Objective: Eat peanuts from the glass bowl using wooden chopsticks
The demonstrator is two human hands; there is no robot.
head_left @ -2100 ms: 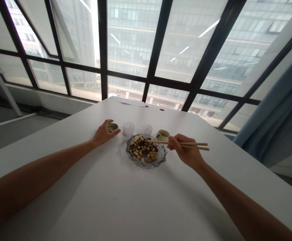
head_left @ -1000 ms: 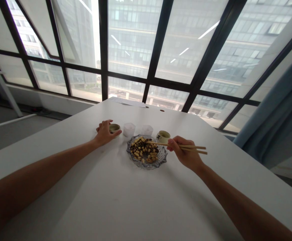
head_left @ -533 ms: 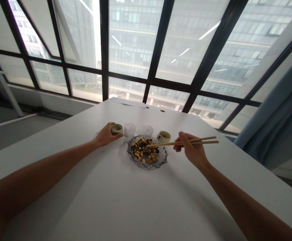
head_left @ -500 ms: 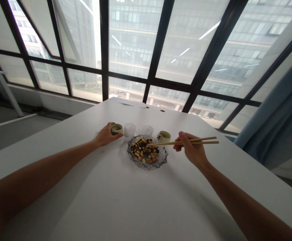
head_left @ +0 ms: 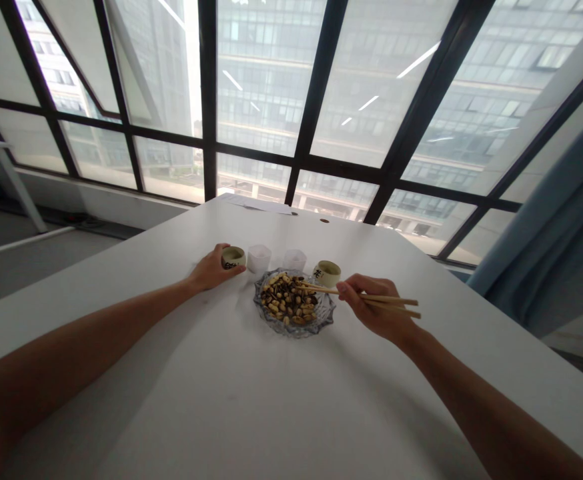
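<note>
A scalloped glass bowl (head_left: 324, 320) of mixed nuts and dark seeds (head_left: 289, 301) stands on the white table (head_left: 251, 400). My right hand (head_left: 374, 303) is closed round a pair of wooden chopsticks (head_left: 389, 301), whose tips reach into the seeds at the bowl's upper right. My left hand (head_left: 215, 268) grips a small greenish cup (head_left: 233, 257) with dark writing, thumb in front and fingers behind. A similar cup (head_left: 327, 273) stands behind the bowl, near my right hand. Between the cups are two translucent white cups (head_left: 259, 259) (head_left: 295, 260).
White paper (head_left: 256, 203) lies at the table's far edge, near two small round spots. Large dark-framed windows rise behind it. A blue curtain (head_left: 546, 233) hangs at the right, and another white table (head_left: 16, 180) stands at the far left.
My right hand has moved slightly down and turned, so the chopsticks' back ends are lower and their tips slightly higher among the seeds. My left hand stays on its cup.
</note>
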